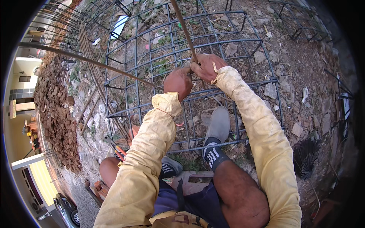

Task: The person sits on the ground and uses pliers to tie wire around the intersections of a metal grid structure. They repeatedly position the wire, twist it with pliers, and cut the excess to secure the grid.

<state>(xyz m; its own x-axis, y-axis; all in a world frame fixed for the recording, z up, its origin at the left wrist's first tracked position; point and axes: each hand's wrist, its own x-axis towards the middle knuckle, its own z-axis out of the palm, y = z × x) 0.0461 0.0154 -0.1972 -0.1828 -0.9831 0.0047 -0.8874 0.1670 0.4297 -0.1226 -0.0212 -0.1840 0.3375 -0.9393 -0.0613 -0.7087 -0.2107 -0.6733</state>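
A cage of steel reinforcing bars (224,42) lies over the rubble in front of me, its bars crossing in a grid. My right hand (208,67) is closed at the lower end of a rusty rod (185,31), which rises toward the top of the view. Beside it, my left hand (178,81) has its fingers curled in, almost touching the right; what they hold is hidden. Another long rod (95,65) slants in from the left and ends close to my left hand. Both hands are just above a crossbar of the cage.
Pliers with red-orange handles (120,151) are by my left knee. My grey shoe (219,123) is within the cage's near part. Long rods (88,49) and a heap of brown soil (53,102) lie to the left. More bar cages (304,22) stand at the far right. Stones cover the ground.
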